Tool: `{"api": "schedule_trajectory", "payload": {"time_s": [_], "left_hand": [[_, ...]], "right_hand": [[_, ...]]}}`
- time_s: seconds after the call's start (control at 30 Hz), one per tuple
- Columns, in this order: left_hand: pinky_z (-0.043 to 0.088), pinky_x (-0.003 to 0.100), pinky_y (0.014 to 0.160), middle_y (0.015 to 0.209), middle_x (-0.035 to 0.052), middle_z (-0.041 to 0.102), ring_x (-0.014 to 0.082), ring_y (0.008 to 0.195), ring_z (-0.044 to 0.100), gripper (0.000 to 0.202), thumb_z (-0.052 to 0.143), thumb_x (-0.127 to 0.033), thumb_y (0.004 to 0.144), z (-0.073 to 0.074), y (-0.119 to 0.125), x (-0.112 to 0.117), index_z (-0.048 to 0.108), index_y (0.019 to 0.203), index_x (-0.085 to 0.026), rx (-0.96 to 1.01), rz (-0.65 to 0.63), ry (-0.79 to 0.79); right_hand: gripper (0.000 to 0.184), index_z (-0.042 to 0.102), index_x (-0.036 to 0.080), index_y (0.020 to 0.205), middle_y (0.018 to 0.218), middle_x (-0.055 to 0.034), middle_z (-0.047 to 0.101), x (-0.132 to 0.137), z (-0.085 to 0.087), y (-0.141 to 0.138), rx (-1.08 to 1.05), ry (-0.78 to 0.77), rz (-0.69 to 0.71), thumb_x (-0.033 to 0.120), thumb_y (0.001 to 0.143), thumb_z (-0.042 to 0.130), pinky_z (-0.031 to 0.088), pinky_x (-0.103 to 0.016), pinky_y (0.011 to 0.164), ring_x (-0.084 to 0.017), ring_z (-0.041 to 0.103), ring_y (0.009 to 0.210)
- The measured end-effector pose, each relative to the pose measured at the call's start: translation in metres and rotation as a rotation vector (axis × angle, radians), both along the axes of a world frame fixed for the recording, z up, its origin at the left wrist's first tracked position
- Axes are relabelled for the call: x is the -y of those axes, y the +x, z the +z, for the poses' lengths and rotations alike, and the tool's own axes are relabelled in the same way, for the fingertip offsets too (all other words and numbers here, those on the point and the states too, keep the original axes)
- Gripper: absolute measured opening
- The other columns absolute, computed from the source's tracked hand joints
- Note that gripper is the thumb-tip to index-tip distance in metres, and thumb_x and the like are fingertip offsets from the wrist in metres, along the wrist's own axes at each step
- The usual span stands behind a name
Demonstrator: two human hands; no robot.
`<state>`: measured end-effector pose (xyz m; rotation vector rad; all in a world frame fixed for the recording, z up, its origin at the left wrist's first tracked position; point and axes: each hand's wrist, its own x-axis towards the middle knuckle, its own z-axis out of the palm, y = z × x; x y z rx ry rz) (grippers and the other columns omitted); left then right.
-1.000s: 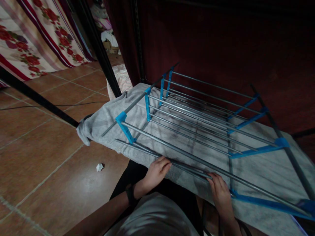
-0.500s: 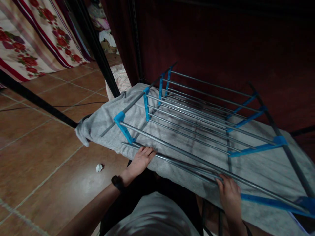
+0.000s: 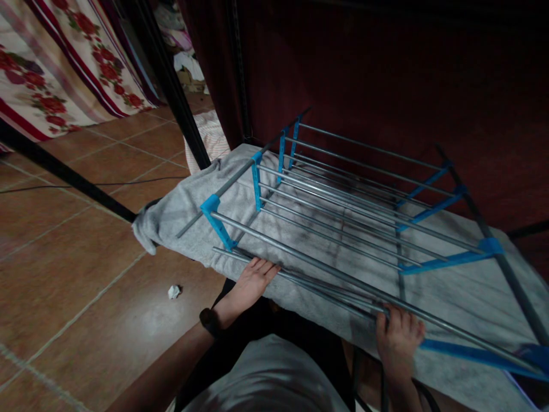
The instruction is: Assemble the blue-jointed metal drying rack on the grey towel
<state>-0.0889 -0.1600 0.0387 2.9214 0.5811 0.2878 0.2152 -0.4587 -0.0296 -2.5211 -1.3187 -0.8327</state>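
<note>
Your left fingers [image 3: 266,267] lie flat and close together, their tips resting on the front rod [image 3: 309,283] where it crosses the near edge of the grey towel [image 3: 450,292]. Your right fingers [image 3: 401,320] are curled over that same rod farther along, clasping it from above.

Half a second ago those right fingers lay straighter along the rod; now they have closed down on it. Your left hand [image 3: 251,280] has edged a little to the right since then, though a second ago it sat closer to your right hand [image 3: 398,342].

Your left palm faces down, with the wrist straight and a dark wristband [image 3: 209,320] showing, and the forearm reaches in from the lower left. Your right hand is knuckles up, its wrist dropping straight towards you.

The towel is spread flat under the drying rack [image 3: 343,197], one corner hanging off the left end, and the rack's metal rods and blue joints [image 3: 217,220] stand on top of it. On the tiled floor [image 3: 86,246] to the left lies a small crumpled scrap of paper [image 3: 174,292]
</note>
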Motion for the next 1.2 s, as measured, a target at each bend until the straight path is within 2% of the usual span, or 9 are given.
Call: {"api": "schedule_trajectory", "payload": {"time_s": [0.07,0.13,0.33,0.5,0.7,0.87,1.2], "left_hand": [[0.038,0.037,0.091,0.107,0.0075,0.065,0.0208,0.097,0.057,0.039,0.043,-0.006,0.093,-0.002,0.0,0.001,0.058,0.126,-0.019,-0.003,-0.004,-0.012],[0.039,0.038,0.091,0.106,0.0073,0.065,0.0211,0.097,0.057,0.039,0.044,-0.006,0.092,-0.004,0.0,0.002,0.058,0.126,-0.019,-0.006,-0.011,-0.021],[0.039,0.038,0.093,0.104,0.0068,0.066,0.0217,0.097,0.057,0.035,0.045,-0.006,0.091,-0.003,-0.006,0.0,0.06,0.12,-0.019,0.006,-0.002,-0.034],[0.04,0.038,0.093,0.106,0.0076,0.066,0.0218,0.097,0.057,0.038,0.044,-0.005,0.09,0.0,-0.01,-0.002,0.061,0.122,-0.019,0.005,-0.019,-0.048],[0.04,0.039,0.097,0.111,0.0089,0.066,0.0227,0.103,0.058,0.042,0.042,-0.004,0.09,-0.003,-0.014,-0.004,0.061,0.124,-0.018,0.038,-0.037,-0.023],[0.041,0.039,0.098,0.111,0.008,0.067,0.0222,0.102,0.06,0.041,0.045,-0.005,0.09,-0.009,-0.016,-0.005,0.061,0.124,-0.019,0.039,-0.053,-0.02],[0.045,0.039,0.093,0.104,0.0074,0.069,0.0235,0.098,0.061,0.035,0.045,-0.01,0.093,-0.012,-0.013,-0.005,0.062,0.122,-0.02,0.087,-0.092,0.007]], "right_hand": [[0.038,0.062,0.014,0.11,0.106,-0.0186,0.065,-0.003,0.001,-0.003,-0.009,-0.019,0.002,0.039,0.096,0.037,0.029,-0.063,0.101,-0.04,0.049,0.117],[0.035,0.062,0.016,0.111,0.107,-0.0165,0.066,-0.005,0.001,-0.006,-0.055,-0.035,0.047,0.035,0.097,0.036,0.027,-0.062,0.103,-0.036,0.051,0.115],[0.029,0.061,0.018,0.109,0.094,-0.0112,0.067,-0.004,0.0,-0.011,-0.173,-0.042,0.159,0.032,0.098,0.039,0.032,-0.052,0.102,-0.028,0.057,0.098],[0.027,0.06,0.019,0.113,0.096,-0.0086,0.067,-0.003,0.012,-0.019,-0.229,-0.055,0.254,0.031,0.099,0.04,0.037,-0.044,0.094,-0.025,0.056,0.092],[0.027,0.061,0.019,0.113,0.095,-0.0067,0.066,-0.003,0.026,-0.029,-0.244,-0.05,0.251,0.028,0.099,0.04,0.036,-0.041,0.091,-0.023,0.056,0.091],[0.025,0.062,0.021,0.111,0.091,-0.0047,0.067,-0.002,0.031,-0.029,-0.254,-0.05,0.212,0.028,0.099,0.042,0.035,-0.04,0.092,-0.022,0.056,0.09],[0.022,0.063,0.022,0.107,0.091,-0.0037,0.067,-0.002,0.045,-0.028,-0.258,-0.046,0.167,0.023,0.097,0.044,0.034,-0.04,0.091,-0.022,0.056,0.09]]}}
